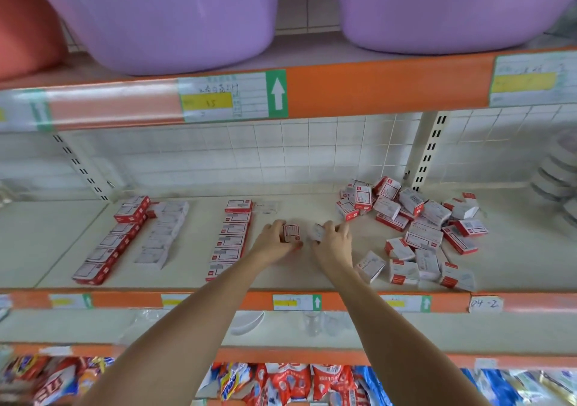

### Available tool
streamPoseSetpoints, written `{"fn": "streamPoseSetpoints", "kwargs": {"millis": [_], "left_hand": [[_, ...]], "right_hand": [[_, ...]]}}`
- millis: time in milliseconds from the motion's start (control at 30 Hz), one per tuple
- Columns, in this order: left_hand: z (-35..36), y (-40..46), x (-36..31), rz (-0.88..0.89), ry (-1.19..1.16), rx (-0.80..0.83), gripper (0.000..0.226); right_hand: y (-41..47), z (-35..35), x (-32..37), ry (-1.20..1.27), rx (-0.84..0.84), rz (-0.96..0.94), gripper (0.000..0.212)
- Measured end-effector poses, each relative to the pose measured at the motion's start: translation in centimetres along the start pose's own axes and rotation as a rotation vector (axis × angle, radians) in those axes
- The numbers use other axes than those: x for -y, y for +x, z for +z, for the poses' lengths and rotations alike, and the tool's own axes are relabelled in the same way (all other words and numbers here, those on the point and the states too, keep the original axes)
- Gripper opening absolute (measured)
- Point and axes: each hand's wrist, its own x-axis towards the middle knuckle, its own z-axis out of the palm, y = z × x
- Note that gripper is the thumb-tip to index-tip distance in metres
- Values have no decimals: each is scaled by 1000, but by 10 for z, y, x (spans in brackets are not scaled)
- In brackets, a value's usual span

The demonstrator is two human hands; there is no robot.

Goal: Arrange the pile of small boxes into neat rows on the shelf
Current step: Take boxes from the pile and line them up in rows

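A loose pile of small red-and-white boxes (pixel 418 221) lies on the right part of the cream shelf (pixel 193 280). Three neat rows run front to back on the left: one (pixel 109 243), a second (pixel 162 234) and a third (pixel 232 234). At the shelf's middle my left hand (pixel 273 240) grips a small box (pixel 291 233) held upright. Just to its right my right hand (pixel 334 238) pinches another small box (pixel 318 232). A single box (pixel 265 207) lies flat behind my hands.
Two purple plastic tubs (pixel 175 18) sit on the shelf above, behind an orange price rail (pixel 374 84). Stacked dishes (pixel 559 177) stand at the far right. The orange front rail (pixel 218 300) edges the shelf; snack bags (pixel 290 383) fill the bottom level.
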Motion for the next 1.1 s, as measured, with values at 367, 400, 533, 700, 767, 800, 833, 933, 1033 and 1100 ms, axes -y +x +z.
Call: {"fn": "streamPoseSetpoints", "kwargs": {"millis": [367, 400, 533, 700, 767, 800, 833, 933, 1033, 1100], "left_hand": [[-3, 4, 11, 109, 11, -53, 54], [-4, 4, 14, 109, -3, -59, 56], [-6, 4, 20, 111, -43, -65, 59], [-6, 2, 21, 146, -35, -25, 63], [-8, 3, 21, 152, -27, -16, 62], [-10, 3, 21, 153, -22, -13, 62], [-10, 2, 21, 153, -21, -11, 61], [-10, 2, 20, 162, -21, -20, 60], [-9, 2, 19, 173, -25, -43, 57], [-10, 2, 19, 177, -29, -52, 56]], "right_hand": [[-6, 2, -23, 161, -100, -168, 43], [-7, 3, -23, 167, -103, -172, 43], [-6, 3, -24, 200, -112, -190, 43], [-6, 5, -25, 198, -94, -230, 41], [-6, 6, -25, 196, -91, -239, 41], [-5, 6, -25, 197, -88, -242, 41], [-5, 5, -25, 201, -87, -245, 41], [-6, 5, -24, 221, -93, -250, 39], [-7, 4, -24, 233, -87, -244, 40], [-8, 3, -24, 227, -78, -245, 40]]}}
